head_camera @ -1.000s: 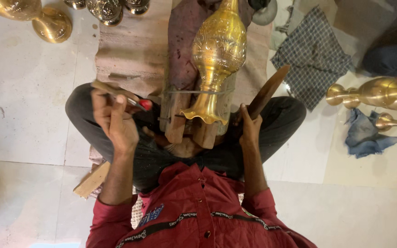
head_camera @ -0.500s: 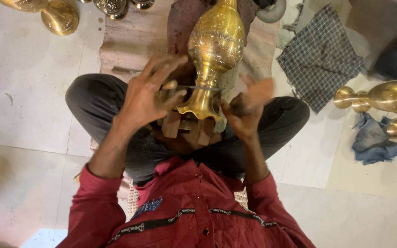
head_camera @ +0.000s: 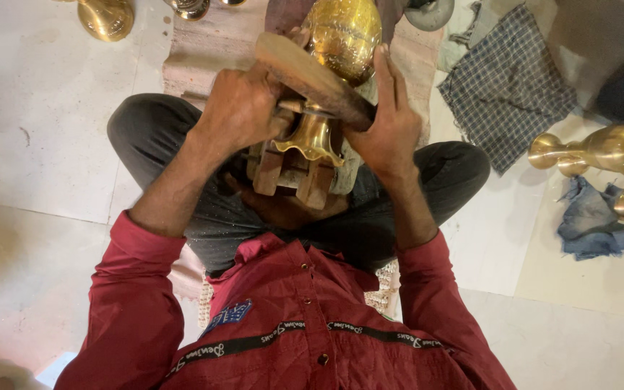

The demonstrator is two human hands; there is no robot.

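Your left hand point(head_camera: 243, 108) is wrapped around the near end of a wooden block point(head_camera: 312, 76), and your right hand point(head_camera: 388, 126) lies against its far end with the fingers stretched up along the brass vase point(head_camera: 341, 36); the block crosses the vase's neck at a slant, just above the flared foot point(head_camera: 312, 141). The vase lies in your lap, foot towards you, resting on a wooden cradle point(head_camera: 294, 173) between your knees.

To do this well, I judge you should keep both hands pressing evenly so the block stays seated on the narrow neck; keep the foot snug against the cradle so the vase cannot roll; keep the right fingers flat on the body, clear of the block's edge.

Much is hidden: the vase's top is cut off by the frame; the block covers the neck, so I cannot tell exactly where wood meets brass; whether the right hand grips the block or only braces it is unclear; the cradle's underside is lost in shadow.
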